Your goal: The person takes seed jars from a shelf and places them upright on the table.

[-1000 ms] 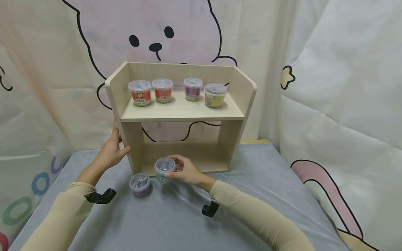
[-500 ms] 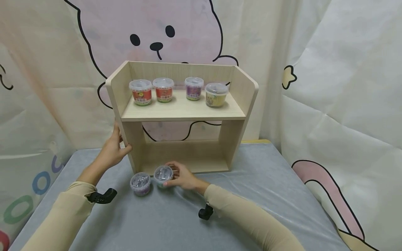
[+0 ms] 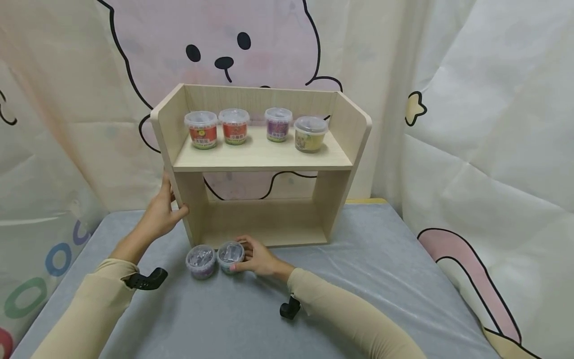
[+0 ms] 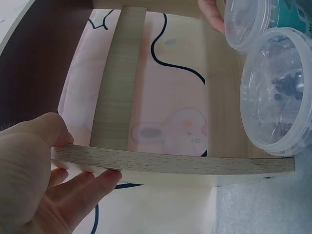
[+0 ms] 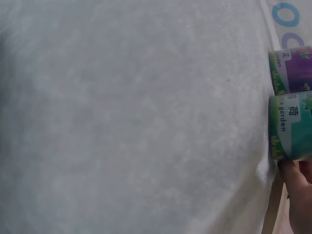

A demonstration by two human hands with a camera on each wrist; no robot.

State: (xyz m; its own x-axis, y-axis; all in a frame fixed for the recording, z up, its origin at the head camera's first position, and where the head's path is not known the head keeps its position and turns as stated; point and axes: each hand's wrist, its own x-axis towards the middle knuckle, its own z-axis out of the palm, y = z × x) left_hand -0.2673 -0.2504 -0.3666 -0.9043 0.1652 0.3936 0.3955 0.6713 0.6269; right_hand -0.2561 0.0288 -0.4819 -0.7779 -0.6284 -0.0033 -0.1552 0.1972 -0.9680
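A two-tier wooden shelf [image 3: 264, 163] stands on the cloth-covered table. My left hand [image 3: 158, 213] grips its left side panel; in the left wrist view the thumb lies on one face and the fingers [image 4: 87, 192] on the other. My right hand [image 3: 259, 258] holds a clear-lidded plastic cup with a teal label [image 5: 297, 126] by its right side, and the cup stands on the table in front of the shelf. Close on its left is a similar cup with a purple label [image 3: 201, 263]. In the left wrist view the two lids appear to touch.
On the upper tier stand two red-labelled cups [image 3: 204, 135], a purple-labelled cup [image 3: 277, 129] and a yellow cup [image 3: 309, 139]. Grey-blue cloth [image 3: 215, 319] covers the table. A printed curtain [image 3: 471, 149] hangs behind and to the sides.
My right hand has brought the teal-labelled cup down and slightly left, to the side of the purple-labelled cup. My left hand keeps its grip on the shelf.
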